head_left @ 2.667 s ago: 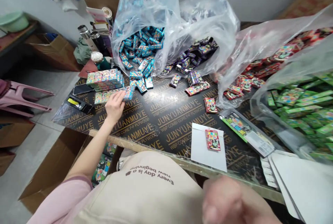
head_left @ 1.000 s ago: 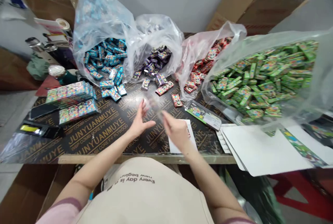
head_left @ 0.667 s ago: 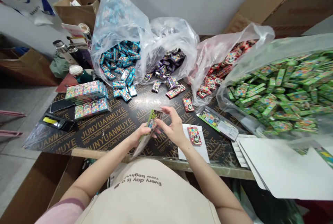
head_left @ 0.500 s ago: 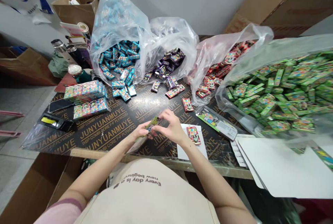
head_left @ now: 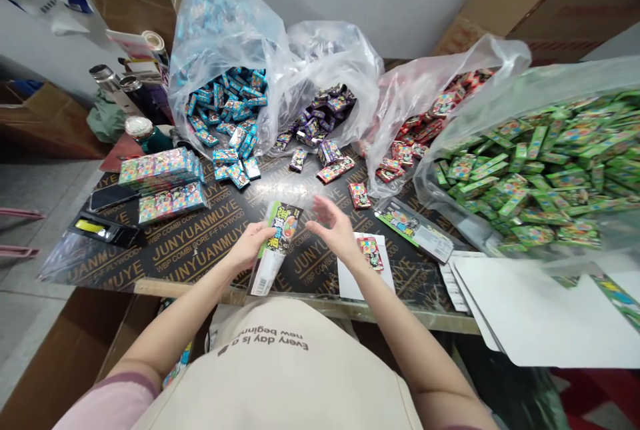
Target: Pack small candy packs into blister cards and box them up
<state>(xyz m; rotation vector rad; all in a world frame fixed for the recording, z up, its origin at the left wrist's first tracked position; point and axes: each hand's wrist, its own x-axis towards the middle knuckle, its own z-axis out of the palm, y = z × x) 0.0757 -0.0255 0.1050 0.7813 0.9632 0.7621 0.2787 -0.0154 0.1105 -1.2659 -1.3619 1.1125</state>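
My left hand grips a printed plastic packet by its left edge. The packet is green and black at the top, with a pale barcoded lower part. Just right of it, my right hand is empty, with its fingers apart and not touching the packet. Below the right hand, a small red candy box lies on a white card, partly behind my wrist. A second printed packet lies flat farther right. Another red box sits on the dark plywood table.
Clear bags hold blue boxes, purple boxes, red boxes and green boxes. Wrapped stacks stand at the left, beside a phone and a black tape-like tool. White sheets overhang the right front.
My right hand has come off the packet and moved right, its fingers spreading. The packet in my left hand now faces up with its printed front showing.
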